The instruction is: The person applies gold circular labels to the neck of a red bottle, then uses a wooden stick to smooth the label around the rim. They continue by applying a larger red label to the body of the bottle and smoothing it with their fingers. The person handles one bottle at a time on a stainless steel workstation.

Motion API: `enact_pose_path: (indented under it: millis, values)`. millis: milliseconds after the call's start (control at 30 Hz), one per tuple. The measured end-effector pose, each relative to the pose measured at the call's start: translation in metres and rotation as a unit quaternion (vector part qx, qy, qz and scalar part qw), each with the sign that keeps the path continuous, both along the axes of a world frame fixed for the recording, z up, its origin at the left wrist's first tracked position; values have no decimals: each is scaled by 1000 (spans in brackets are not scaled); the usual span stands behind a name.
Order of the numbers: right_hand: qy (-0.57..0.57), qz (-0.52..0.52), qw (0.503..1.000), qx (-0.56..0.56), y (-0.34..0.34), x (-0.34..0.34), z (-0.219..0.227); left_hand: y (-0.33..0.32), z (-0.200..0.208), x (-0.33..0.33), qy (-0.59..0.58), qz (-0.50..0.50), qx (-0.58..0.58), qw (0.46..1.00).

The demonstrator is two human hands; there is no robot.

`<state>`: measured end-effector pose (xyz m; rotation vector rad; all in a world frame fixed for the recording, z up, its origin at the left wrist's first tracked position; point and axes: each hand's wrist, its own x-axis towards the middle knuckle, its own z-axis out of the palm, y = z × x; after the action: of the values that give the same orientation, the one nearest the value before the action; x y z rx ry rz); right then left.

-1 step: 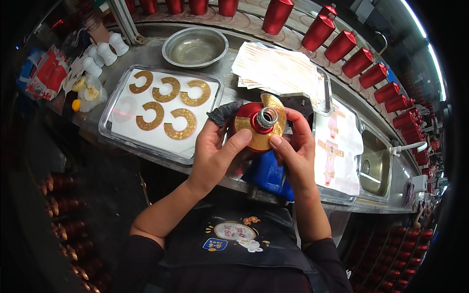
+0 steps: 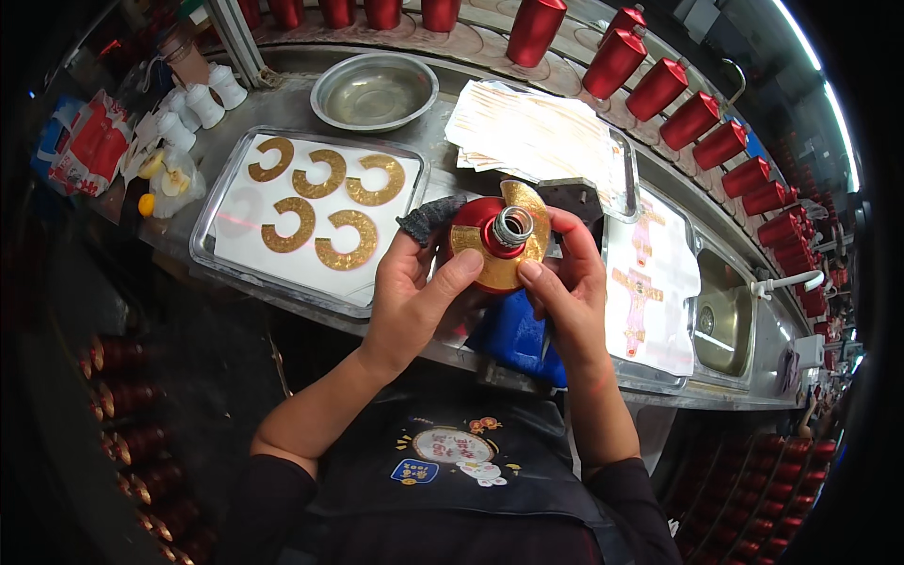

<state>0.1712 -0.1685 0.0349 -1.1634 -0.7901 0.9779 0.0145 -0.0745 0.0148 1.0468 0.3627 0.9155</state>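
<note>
Red bottle: a shiny red metal bottle (image 2: 478, 209) with a silver screw-threaded neck (image 2: 514, 226) sits between the two hands, above the near edge of the bench; its long axis runs up toward the wearer's head, neck uppermost.
Gold collar: a flat, C-shaped piece of speckled gold foil (image 2: 538, 237) lies around the neck on the bottle's shoulder, its gap toward the far left; the far end juts past the bottle's rim, and how firmly it is stuck cannot be told.
Left hand: the left hand (image 2: 414, 297) grips the bottle's left side, thumb pressing the collar's near left part, a black fabric cover (image 2: 433, 218) on one finger.
Right hand: the right hand (image 2: 576, 297) grips the bottle's right side, thumb tip on the collar's near right part; it is the nearer hand to the jutting end.
Gold spares: left of the bottle, five matching gold C-shaped pieces (image 2: 306, 224) lie apart on white paper in a shallow steel tray (image 2: 202, 235), gaps facing away from the bottle.
Pink-and-gold decals: cross-shaped, on a white sheet (image 2: 673, 320), right of the bottle.
Blue container: a blue plastic container (image 2: 520, 339), below the bottle, nearer the wearer.
White sheets: a loose stack (image 2: 527, 127) beyond the bottle.
</note>
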Motion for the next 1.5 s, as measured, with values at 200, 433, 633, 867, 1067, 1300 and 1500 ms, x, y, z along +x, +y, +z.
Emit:
enact_pose_path:
  millis: [200, 433, 633, 867, 1067, 1300, 1500]
  values:
    - [-26, -13, 999, -25, 1, -1, -1, -3, -1, -1, 21, -5, -2, 1000]
    - [32, -5, 999, 11, 3, -2, 4, 0, 0, -1, 19, -4, 3, 1000]
    - [2, -38, 999, -27, 5, -5, 8, -2, 4, 1, 66, 5, 36, 997]
    - [4, -38, 999, -6, 5, -6, 5, -1, 4, 1, 65, 2, 42, 997]
    - [2, -24, 1000, -6, 2, -5, 2, -3, 2, 3, 116, 32, 84, 989]
    - [-14, -12, 1000, 3, 1, -3, 0, -2, -2, 3, 130, 34, 73, 988]
    - [31, -17, 999, 3, 4, -3, -4, -3, -2, 4, 147, 36, 57, 987]
